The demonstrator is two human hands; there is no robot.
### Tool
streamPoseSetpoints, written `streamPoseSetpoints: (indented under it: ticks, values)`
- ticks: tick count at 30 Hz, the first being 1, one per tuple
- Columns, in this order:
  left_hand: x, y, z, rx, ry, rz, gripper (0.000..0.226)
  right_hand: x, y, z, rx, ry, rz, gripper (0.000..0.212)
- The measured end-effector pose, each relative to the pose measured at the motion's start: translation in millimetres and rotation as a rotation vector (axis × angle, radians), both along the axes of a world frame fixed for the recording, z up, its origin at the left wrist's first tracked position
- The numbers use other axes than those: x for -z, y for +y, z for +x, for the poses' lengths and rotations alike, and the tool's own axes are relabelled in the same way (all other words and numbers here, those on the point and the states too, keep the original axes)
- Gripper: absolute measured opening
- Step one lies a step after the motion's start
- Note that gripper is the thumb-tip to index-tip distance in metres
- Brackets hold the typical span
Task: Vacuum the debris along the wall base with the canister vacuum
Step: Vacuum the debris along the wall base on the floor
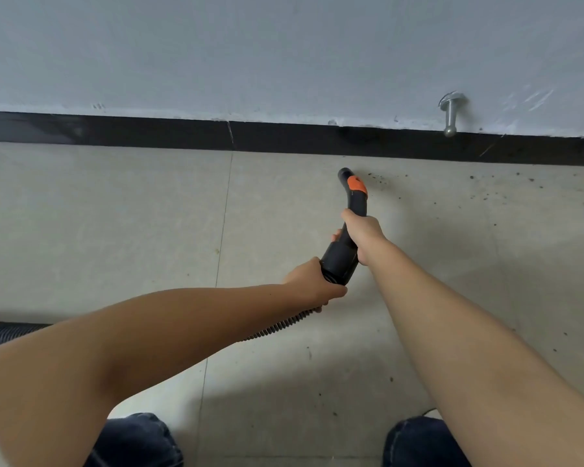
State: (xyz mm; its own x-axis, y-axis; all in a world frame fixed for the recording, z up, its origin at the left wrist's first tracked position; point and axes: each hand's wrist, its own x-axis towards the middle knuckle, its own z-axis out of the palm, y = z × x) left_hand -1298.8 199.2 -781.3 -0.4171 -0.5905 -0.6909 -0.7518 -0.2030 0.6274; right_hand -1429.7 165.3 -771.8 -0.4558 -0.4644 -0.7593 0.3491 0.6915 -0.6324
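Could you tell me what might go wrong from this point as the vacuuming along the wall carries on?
1. The debris lies scattered to the right of the nozzle; a narrow tip could easily miss specks farther from the baseboard.
2. The doorstop juts from the wall right above that debris, so the nozzle may knock it.
3. The hose trails left under the left hand; it could tug while the right hand steers rightward.

A pale grey-white wall (pixel 284 52) is filling the upper part of the view, its paint chipping along the bottom edge. A black baseboard (pixel 115 133) is running below it. A metal door stop (pixel 450 112) is jutting from the wall toward the right. Beige floor tiles (pixel 98 224) are catching soft light, with thin grout lines (pixel 224 214) crossing them.
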Motion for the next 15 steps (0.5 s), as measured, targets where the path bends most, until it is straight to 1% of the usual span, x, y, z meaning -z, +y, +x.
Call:
streamPoseSetpoints:
  ticks: [4,7,15]
  values:
    - [0,-6,8,-0.079,0.003,0.003,0.037,0,-17,12,-0.072,-0.013,-0.01,0.012]
    - [3,-9,10,-0.096,0.0,0.006,0.038,2,-23,14,-0.096,-0.009,-0.01,0.012]
    - [5,-23,-14,0.021,0.011,-0.009,0.039,8,-20,-15,0.018,0.047,-0.005,0.013]
